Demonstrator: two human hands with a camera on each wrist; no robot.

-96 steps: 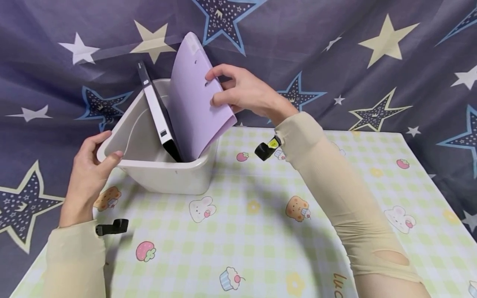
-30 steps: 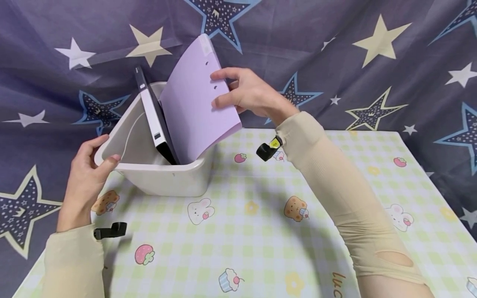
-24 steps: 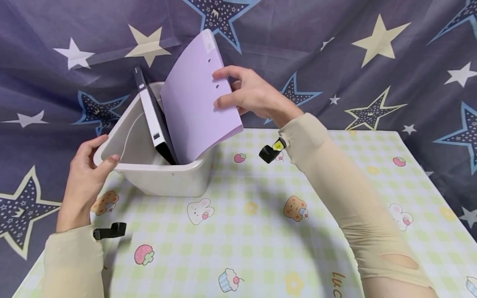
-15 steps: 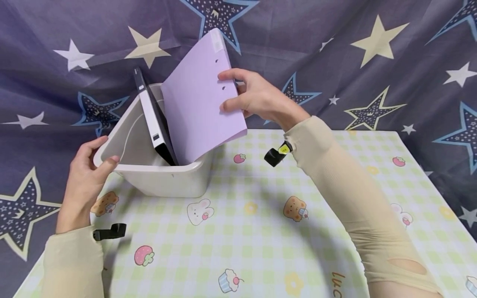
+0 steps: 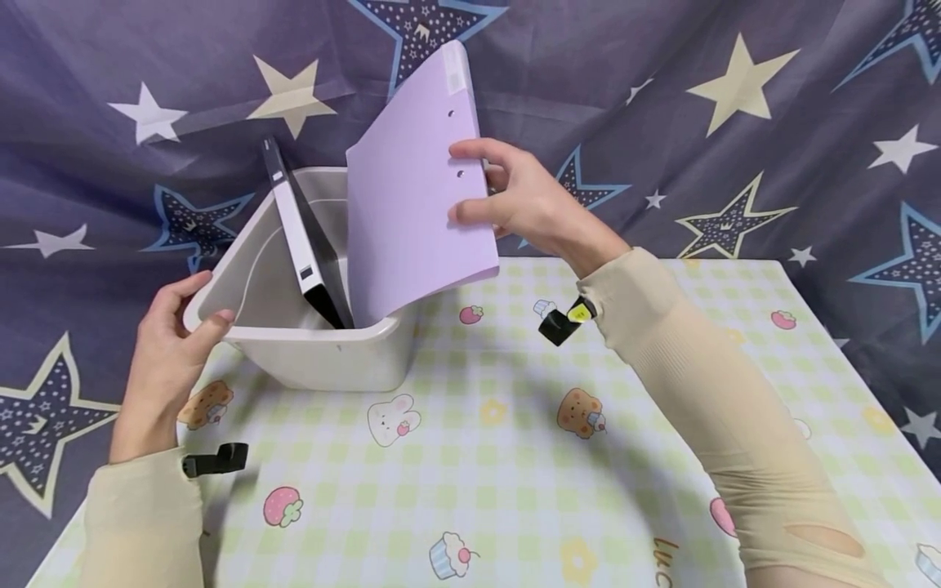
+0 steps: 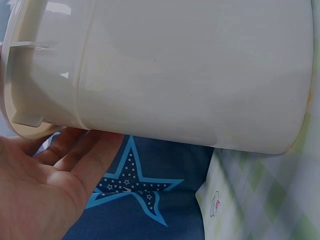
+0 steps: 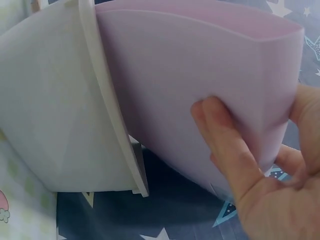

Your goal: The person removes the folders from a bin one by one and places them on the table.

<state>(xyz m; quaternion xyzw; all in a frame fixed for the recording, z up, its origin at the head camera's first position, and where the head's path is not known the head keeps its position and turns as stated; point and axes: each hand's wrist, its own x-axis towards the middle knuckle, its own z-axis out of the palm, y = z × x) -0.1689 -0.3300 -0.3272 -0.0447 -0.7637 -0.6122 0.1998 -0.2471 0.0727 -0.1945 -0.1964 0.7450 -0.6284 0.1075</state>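
A light purple file folder (image 5: 412,196) stands tilted, its lower part inside a white plastic bin (image 5: 323,359) and its spine raised to the upper right. My right hand (image 5: 532,196) pinches it by the spine edge, near two small holes. In the right wrist view, fingers (image 7: 225,140) press on one face of the folder (image 7: 165,60), which passes over the bin's rim (image 7: 107,95). At the bin's left corner my left hand (image 5: 165,359) grips the rim, thumb over the top. The left wrist view has its fingers (image 6: 90,150) under the bin's wall (image 6: 190,75).
A slim black binder with a white spine (image 5: 297,237) leans inside the bin, left of the folder. Beneath lies a table with a green checked cloth (image 5: 470,465). Behind it hangs a dark curtain with stars (image 5: 632,90). Small black devices (image 5: 562,322) are strapped at both wrists.
My right hand has drawn the folder to the right and somewhat upward, away from the black binder. My left hand keeps its hold on the bin, which stays in place.
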